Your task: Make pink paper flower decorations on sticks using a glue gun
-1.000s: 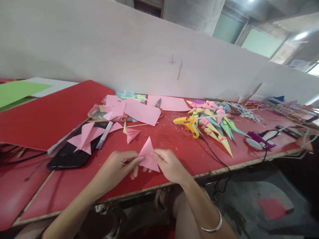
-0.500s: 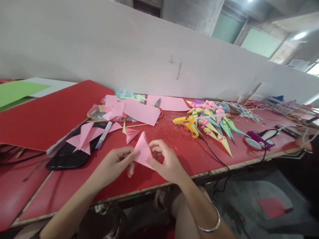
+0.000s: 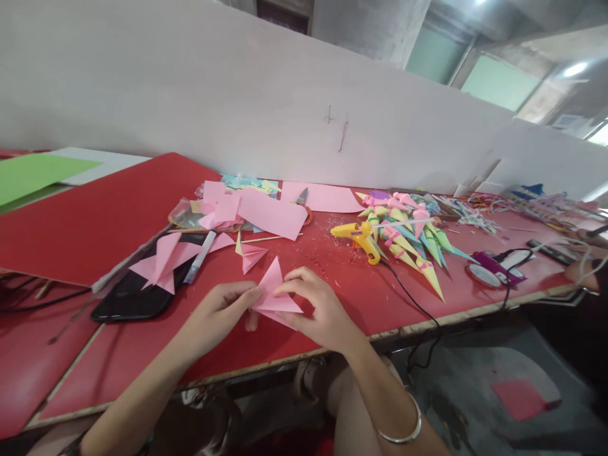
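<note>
Between my hands, above the red table's front part, is a folded piece of pink paper [image 3: 272, 283] with a pointed top and a flap spread to the lower right. My left hand [image 3: 228, 313] pinches its left side between thumb and fingers. My right hand [image 3: 320, 310] has its fingertips on the right-hand flap, thumb below and index finger above. Just behind the paper lies a small pleated pink paper piece [image 3: 253, 257]. Folded pink paper shapes [image 3: 164, 261] rest on a black phone-like slab [image 3: 130, 304] to the left, beside a white marker [image 3: 199, 256].
A yellow glue gun [image 3: 358, 237] with a black cord lies right of centre, against a heap of coloured paper cones [image 3: 422, 253]. Scissors [image 3: 304, 201] and pink sheets [image 3: 270, 212] lie behind. A red board [image 3: 95, 221] stands at left. Another person's hand [image 3: 582, 272] shows far right.
The pink paper's right flap has been opened out, so the triangle now shows a separate point to the lower right. My right fingers have shifted with it; the left hand keeps its pinch.
</note>
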